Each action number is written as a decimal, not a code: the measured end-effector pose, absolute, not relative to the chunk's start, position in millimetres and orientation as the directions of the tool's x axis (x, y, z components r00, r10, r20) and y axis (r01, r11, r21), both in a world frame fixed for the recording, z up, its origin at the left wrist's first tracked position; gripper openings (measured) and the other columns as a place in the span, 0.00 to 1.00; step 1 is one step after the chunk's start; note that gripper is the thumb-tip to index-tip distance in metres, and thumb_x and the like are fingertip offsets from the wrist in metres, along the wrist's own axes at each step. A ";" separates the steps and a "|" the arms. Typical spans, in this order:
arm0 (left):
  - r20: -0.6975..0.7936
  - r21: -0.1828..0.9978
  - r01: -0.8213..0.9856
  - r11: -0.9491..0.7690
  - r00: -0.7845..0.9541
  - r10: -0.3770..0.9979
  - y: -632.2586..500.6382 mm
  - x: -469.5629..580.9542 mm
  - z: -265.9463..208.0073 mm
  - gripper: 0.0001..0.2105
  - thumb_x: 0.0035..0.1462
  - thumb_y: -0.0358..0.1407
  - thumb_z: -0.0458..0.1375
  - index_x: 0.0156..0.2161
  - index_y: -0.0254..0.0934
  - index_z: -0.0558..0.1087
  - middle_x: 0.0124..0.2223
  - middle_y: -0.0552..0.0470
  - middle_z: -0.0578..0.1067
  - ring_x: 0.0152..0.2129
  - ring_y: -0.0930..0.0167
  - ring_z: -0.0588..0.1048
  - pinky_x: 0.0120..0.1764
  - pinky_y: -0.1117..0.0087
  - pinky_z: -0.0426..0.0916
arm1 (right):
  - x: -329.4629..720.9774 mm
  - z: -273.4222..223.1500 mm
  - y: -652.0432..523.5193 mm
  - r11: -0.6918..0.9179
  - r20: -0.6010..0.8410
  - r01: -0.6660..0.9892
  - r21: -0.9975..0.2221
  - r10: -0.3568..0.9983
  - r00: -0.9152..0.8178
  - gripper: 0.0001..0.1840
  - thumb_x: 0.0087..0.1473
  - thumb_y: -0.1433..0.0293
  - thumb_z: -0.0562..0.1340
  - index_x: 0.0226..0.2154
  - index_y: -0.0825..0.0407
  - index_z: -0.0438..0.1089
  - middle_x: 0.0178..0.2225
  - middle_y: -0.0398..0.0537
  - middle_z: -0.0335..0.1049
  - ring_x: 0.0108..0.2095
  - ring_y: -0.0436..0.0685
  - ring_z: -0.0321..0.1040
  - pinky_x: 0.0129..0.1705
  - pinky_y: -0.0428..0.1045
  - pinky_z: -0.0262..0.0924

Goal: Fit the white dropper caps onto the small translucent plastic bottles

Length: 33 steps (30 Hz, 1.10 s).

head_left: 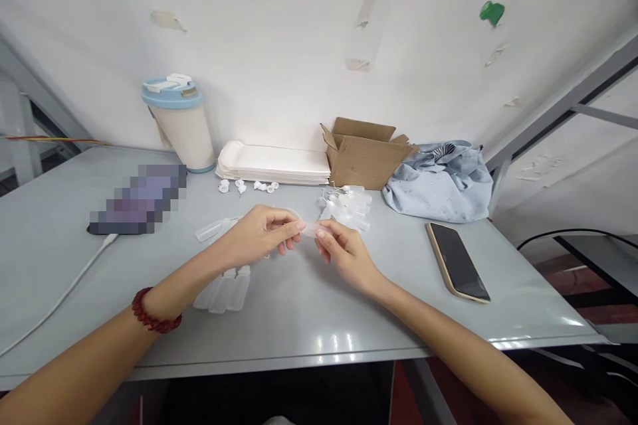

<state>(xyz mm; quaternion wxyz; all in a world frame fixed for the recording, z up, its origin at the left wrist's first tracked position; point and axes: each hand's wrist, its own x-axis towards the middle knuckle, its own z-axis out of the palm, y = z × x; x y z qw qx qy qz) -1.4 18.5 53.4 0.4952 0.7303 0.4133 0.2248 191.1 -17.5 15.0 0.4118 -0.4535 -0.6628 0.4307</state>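
Note:
My left hand (264,234) and my right hand (349,254) meet over the middle of the table, both closed on one small translucent plastic bottle (310,230). Fingertips cover its two ends, so its cap end cannot be made out. Just behind my right hand lies a pile of similar bottles (355,204) with white tops. Several more bottles (226,293) lie side by side below my left wrist, and another bottle (209,231) is partly hidden behind my left forearm. Small white caps (240,186) sit in a row farther back.
At the back stand a cream tumbler (182,129) with a blue lid, a stack of white packets (279,165), an open cardboard box (363,159) and a light blue cloth (441,186). A phone (457,262) lies right; a blurred device (142,202) with a white cable lies left.

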 end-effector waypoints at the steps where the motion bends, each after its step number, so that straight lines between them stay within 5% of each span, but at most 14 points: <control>1: -0.094 0.907 0.389 -0.161 0.560 0.823 18.7 -1.5 52.9 0.15 0.57 0.46 0.54 0.29 0.36 0.72 0.28 0.55 0.74 0.22 0.74 0.72 0.27 0.74 0.65 | 191.3 13.7 -18.5 0.272 0.204 0.290 -0.918 0.949 -0.242 0.14 0.60 0.60 0.53 0.37 0.54 0.67 0.23 0.41 0.62 0.22 0.48 0.58 0.26 0.46 0.54; 9: -0.173 0.901 0.416 -0.125 0.608 0.775 20.9 -2.4 49.5 0.20 0.59 0.49 0.51 0.23 0.36 0.68 0.21 0.55 0.70 0.19 0.74 0.70 0.25 0.74 0.64 | 194.8 2.1 -18.1 0.624 0.536 0.540 -0.565 0.775 -0.334 0.13 0.61 0.64 0.53 0.46 0.50 0.65 0.32 0.50 0.68 0.28 0.54 0.61 0.29 0.48 0.57; 15: -0.117 0.900 0.404 -0.164 0.586 0.802 17.3 0.0 49.0 0.21 0.59 0.48 0.51 0.20 0.36 0.64 0.18 0.57 0.67 0.16 0.75 0.66 0.23 0.74 0.62 | 196.8 3.0 -15.1 0.656 0.553 0.580 -0.483 0.742 -0.379 0.15 0.62 0.62 0.52 0.44 0.53 0.66 0.27 0.49 0.64 0.26 0.55 0.59 0.28 0.49 0.55; 20: -0.012 0.835 0.474 -0.279 0.523 0.852 11.7 4.3 48.8 0.21 0.59 0.47 0.50 0.20 0.36 0.63 0.18 0.57 0.66 0.16 0.76 0.64 0.20 0.75 0.57 | 193.2 12.3 -19.5 0.475 0.352 0.486 -0.734 0.878 -0.326 0.16 0.63 0.60 0.49 0.38 0.52 0.66 0.25 0.45 0.63 0.26 0.52 0.58 0.29 0.48 0.53; 25: 0.147 0.705 0.529 -0.473 0.543 0.827 9.1 5.2 44.7 0.18 0.60 0.46 0.50 0.27 0.36 0.72 0.21 0.55 0.70 0.18 0.74 0.66 0.25 0.73 0.58 | 191.5 21.6 -18.1 0.070 0.014 0.162 -0.984 0.947 -0.322 0.24 0.58 0.52 0.52 0.21 0.52 0.58 0.16 0.36 0.48 0.18 0.46 0.46 0.23 0.46 0.44; 29: 0.247 0.611 0.527 -0.590 0.582 0.775 8.6 6.0 41.3 0.16 0.61 0.43 0.49 0.30 0.36 0.74 0.24 0.53 0.73 0.21 0.73 0.67 0.28 0.72 0.58 | 193.7 25.9 -15.5 -0.278 -0.213 -0.091 -0.956 0.876 -0.432 0.22 0.54 0.52 0.58 0.24 0.54 0.63 0.15 0.31 0.37 0.16 0.44 0.34 0.20 0.45 0.34; 33: 0.280 0.600 0.520 -0.608 0.576 0.768 9.9 5.9 39.3 0.15 0.61 0.43 0.49 0.31 0.36 0.73 0.26 0.52 0.74 0.21 0.73 0.66 0.28 0.72 0.59 | 193.8 26.8 -15.1 -0.334 -0.244 -0.125 -0.934 0.856 -0.457 0.22 0.54 0.53 0.59 0.21 0.53 0.60 0.16 0.31 0.34 0.17 0.44 0.31 0.20 0.45 0.32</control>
